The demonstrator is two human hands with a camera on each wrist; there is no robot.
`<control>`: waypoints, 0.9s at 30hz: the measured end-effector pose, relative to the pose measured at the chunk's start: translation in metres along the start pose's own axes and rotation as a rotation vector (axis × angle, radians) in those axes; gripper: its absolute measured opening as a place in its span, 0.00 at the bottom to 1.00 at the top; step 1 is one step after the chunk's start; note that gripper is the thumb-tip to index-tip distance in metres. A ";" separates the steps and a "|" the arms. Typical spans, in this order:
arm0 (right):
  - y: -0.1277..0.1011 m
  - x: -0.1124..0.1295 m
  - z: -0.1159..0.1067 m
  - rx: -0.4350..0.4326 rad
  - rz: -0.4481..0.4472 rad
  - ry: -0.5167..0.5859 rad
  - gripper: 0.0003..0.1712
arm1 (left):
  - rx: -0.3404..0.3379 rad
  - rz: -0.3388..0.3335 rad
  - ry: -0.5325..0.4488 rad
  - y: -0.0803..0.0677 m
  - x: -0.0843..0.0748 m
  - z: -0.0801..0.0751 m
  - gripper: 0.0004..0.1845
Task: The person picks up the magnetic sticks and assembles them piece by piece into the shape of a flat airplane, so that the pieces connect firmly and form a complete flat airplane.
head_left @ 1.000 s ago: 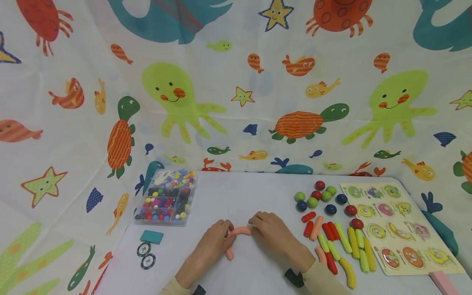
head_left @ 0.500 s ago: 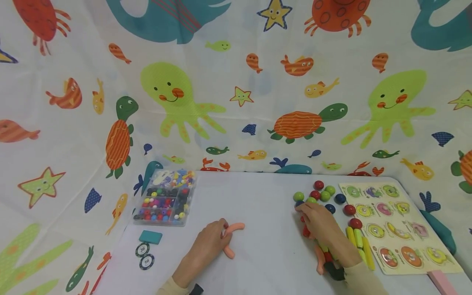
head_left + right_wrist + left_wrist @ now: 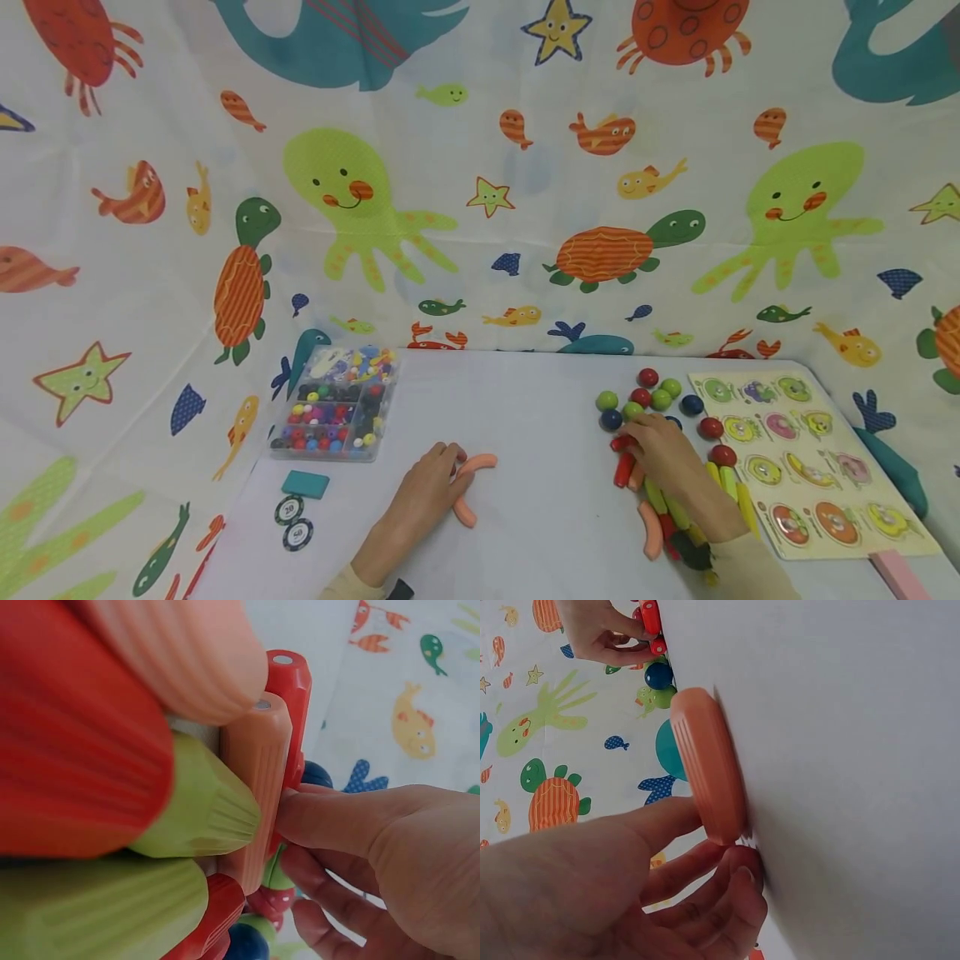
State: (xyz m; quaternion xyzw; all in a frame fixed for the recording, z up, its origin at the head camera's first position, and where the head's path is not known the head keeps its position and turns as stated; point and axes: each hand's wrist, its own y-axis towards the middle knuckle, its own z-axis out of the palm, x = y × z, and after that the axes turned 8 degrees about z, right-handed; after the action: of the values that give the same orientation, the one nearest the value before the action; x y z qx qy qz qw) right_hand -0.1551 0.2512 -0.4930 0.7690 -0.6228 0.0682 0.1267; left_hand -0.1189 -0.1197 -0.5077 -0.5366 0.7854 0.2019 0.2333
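while left hand [image 3: 423, 492] pinches ribbed curved tube [image 3: 467, 483], right hand [image 3: 663, 457] touches straight pieces [image 3: 628, 467].

I'm seeing a salmon-orange curved piece [image 3: 471, 483] under the left hand [image 3: 420, 496], ribbed at the ends in the left wrist view [image 3: 709, 765]. The right hand [image 3: 663, 454] is touching red sticks [image 3: 622, 467] and a salmon stick [image 3: 255, 787], ribbed lime-green pieces [image 3: 202, 802] sitting beside it. Balls [image 3: 648, 396] are showing red, lime green and navy. Long sticks [image 3: 731, 492] are reading yellow and green. The puzzle board [image 3: 806, 467] is showing cream with multicoloured round pictures. The bead box [image 3: 337, 404] is showing clear with mixed bright beads. A teal card [image 3: 306, 483] and black-white chips [image 3: 294, 522] are lying on the pale lavender-white table [image 3: 525, 417]. The backdrop cloth [image 3: 480, 183] is showing white with green octopuses, orange striped turtles, fish and stars.
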 end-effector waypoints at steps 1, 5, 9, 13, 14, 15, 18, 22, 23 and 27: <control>0.000 0.000 0.000 0.004 0.001 -0.002 0.16 | 0.000 0.003 -0.001 0.000 0.000 0.000 0.07; 0.002 -0.001 0.000 0.011 0.005 -0.022 0.16 | 0.000 0.021 -0.008 -0.001 0.001 0.000 0.05; 0.003 -0.003 0.002 0.002 -0.010 -0.047 0.17 | -0.002 0.026 -0.024 -0.001 0.002 0.000 0.04; 0.003 -0.003 0.002 -0.028 -0.019 -0.051 0.18 | 0.001 0.021 -0.038 -0.001 0.003 0.000 0.04; 0.003 -0.002 0.001 -0.034 -0.019 -0.050 0.18 | 0.002 0.023 -0.037 -0.001 0.003 0.000 0.04; 0.003 0.000 0.000 -0.036 -0.020 -0.052 0.18 | 0.002 0.027 -0.036 -0.001 0.004 0.000 0.04; 0.005 0.007 -0.003 -0.019 -0.023 -0.051 0.20 | -0.002 0.035 -0.038 -0.001 0.004 -0.001 0.05; 0.008 0.025 -0.007 0.050 -0.027 0.008 0.21 | -0.007 0.045 -0.042 -0.002 0.004 -0.002 0.05; 0.009 0.030 -0.007 0.062 -0.028 0.029 0.20 | -0.007 0.046 -0.042 -0.002 0.004 -0.002 0.05; 0.014 0.048 0.002 0.074 -0.052 0.097 0.19 | -0.001 0.049 -0.050 -0.002 0.005 -0.002 0.05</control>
State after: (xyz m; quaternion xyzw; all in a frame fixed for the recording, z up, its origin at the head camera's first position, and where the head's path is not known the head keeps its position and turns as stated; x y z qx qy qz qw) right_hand -0.1585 0.2028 -0.4804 0.7850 -0.5928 0.1249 0.1298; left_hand -0.1190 -0.1250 -0.5088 -0.5123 0.7921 0.2211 0.2475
